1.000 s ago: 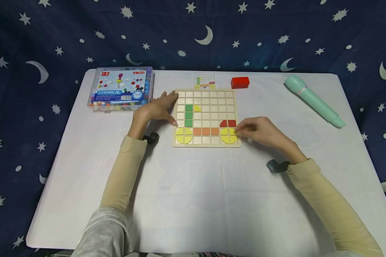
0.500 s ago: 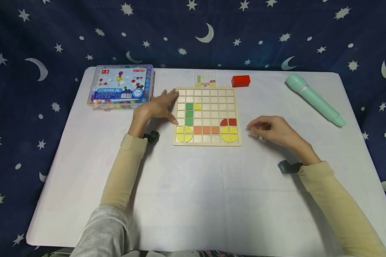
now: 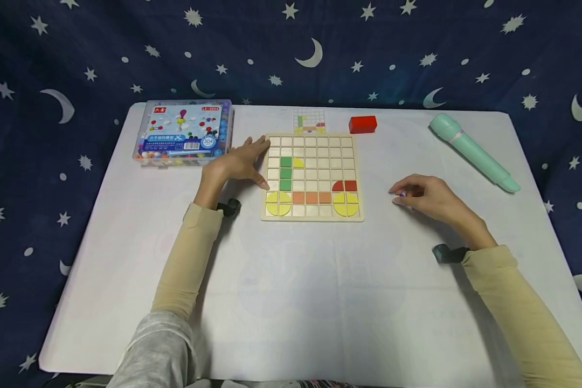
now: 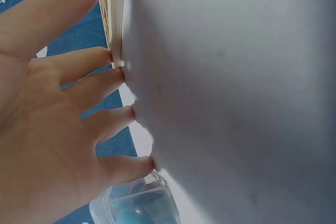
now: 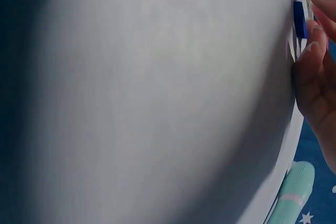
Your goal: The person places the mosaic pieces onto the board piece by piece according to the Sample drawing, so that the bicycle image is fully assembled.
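A square wooden grid board (image 3: 311,212) lies mid-table with flat coloured pieces in its cells. Green squares (image 3: 285,173) form a column, orange squares (image 3: 311,198) a row, and yellow quarter-rounds (image 3: 345,205) make two discs at the lower corners. Two red pieces (image 3: 344,186) lie above the right disc. My left hand (image 3: 240,163) rests at the board's left edge, fingers spread and straight; the left wrist view shows fingertips by its wooden side (image 4: 116,30). Right of the board, my right hand (image 3: 429,198) pinches a small blue piece (image 5: 300,19), mostly hidden by fingers in the head view.
A pattern card (image 3: 309,120) lies behind the board, with a red block (image 3: 362,124) to its right. A clear plastic box of coloured beads (image 3: 183,132) stands back left. A mint-green microphone-shaped object (image 3: 474,152) lies back right. A starry cloth (image 3: 252,43) hangs behind the table.
My right hand has moved from the board's right edge away to the right, and a blue piece now shows between its fingers. The left hand and the board have stayed put.
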Demonstrator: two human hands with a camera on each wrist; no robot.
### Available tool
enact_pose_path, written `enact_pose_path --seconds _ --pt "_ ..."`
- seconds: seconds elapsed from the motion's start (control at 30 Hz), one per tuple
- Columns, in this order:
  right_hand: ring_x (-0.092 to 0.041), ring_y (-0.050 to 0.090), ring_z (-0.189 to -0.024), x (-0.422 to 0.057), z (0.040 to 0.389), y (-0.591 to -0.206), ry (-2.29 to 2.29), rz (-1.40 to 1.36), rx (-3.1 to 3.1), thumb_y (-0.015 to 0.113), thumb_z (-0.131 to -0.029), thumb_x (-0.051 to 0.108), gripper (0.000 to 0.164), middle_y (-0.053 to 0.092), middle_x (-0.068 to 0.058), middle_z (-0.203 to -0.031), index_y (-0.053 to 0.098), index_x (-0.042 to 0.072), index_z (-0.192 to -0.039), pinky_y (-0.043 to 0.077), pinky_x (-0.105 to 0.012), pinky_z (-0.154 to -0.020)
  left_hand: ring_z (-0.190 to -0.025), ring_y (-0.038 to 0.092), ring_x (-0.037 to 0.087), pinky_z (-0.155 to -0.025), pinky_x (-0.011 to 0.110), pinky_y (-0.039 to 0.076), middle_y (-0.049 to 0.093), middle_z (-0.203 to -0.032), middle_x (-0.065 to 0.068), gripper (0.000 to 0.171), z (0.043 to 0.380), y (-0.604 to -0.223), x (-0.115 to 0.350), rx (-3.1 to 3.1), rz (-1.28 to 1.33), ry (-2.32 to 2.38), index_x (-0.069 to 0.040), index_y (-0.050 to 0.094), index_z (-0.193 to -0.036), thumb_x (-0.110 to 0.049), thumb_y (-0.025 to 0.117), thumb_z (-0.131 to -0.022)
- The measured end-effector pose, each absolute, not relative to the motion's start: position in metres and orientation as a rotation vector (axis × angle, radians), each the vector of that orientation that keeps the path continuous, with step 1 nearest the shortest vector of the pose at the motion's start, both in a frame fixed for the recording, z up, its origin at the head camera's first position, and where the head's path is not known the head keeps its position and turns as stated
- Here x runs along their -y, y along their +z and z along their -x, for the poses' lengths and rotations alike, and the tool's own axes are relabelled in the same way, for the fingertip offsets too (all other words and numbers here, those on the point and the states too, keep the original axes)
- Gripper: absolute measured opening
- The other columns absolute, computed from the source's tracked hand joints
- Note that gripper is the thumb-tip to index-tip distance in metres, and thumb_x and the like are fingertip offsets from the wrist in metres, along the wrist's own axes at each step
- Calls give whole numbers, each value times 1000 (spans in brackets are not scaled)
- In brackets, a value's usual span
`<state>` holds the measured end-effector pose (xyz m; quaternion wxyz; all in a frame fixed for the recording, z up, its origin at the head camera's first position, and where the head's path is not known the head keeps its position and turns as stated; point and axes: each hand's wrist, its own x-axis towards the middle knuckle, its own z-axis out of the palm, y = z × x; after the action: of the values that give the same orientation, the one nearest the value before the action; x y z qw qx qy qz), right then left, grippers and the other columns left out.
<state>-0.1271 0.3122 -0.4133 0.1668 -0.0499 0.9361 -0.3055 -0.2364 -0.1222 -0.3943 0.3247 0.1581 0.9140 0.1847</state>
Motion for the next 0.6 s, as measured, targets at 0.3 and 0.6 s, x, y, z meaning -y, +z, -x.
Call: enact_pose_path --seconds 0.3,0.6 --pt "-22 54 -84 -325 127 -411 -856 116 -2638 75 -94 15 29 63 -10 -96 72 6 -121 46 -22 -63 -161 -11 28 -127 64 -2 -5 -175 -1 120 235 -392 122 -2401 -416 481 -19 8 -168 -33 89 -80" --pt "-9 54 -75 -330 125 -410 -862 258 -2699 79 -89 7 20 68 -8 -91 76 2 -109 45 -16 -63 -160 -13 27 -127 63 -4 -7 -174 -2 119 236 -394 122 -2395 -414 488 -20 7 -168 -32 88 -81"
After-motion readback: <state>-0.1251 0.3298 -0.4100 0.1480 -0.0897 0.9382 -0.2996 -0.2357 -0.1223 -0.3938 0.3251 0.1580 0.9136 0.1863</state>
